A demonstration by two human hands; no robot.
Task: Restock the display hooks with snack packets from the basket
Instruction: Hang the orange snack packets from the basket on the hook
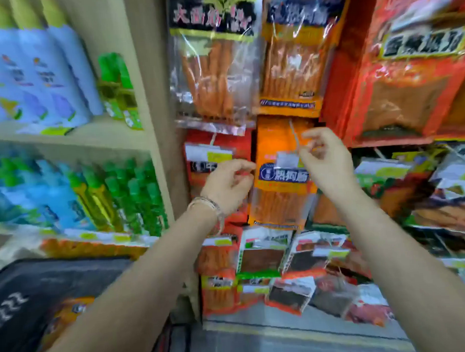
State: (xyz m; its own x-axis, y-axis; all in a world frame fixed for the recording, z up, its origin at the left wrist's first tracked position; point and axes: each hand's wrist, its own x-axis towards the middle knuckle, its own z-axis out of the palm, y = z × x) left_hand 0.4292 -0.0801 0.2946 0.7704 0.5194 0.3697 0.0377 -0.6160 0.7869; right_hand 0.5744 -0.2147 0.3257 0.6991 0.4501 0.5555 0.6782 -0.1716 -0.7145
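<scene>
Foremost, orange snack packet [282,200]: flat, glossy plastic; solid orange top with a blue label band, and a clear lower window showing thin orange-red sticks standing side by side.
Position: hanging on a thin wire hook [293,134] in the middle column of the display, just under a matching orange packet [292,58].
Price tag [287,159]: small pale card at the hook's front end, over the packet's top.
Left hand [228,185]: raised at the packet's left edge with fingers curled; blur hides whether the fingertips pinch the plastic. A beaded bracelet [208,204] circles the wrist.
Right hand [327,164]: raised beside the hook and tag, thumb and fingers curled close to the wire; whether they grip it cannot be told.
Neighbours: a red packet [219,149] just left, a clear-fronted packet [214,68] of thicker sticks above it, and crinkled red-orange bags [399,70] upper right.
Below: smaller red-edged packets [263,258] with dark contents, overlapping.
Basket [28,286]: black, at lower left, holding a spare orange packet [68,313].
Wooden shelf [109,137]: pale boards on the left, with green-capped bottles [134,192] beneath.
</scene>
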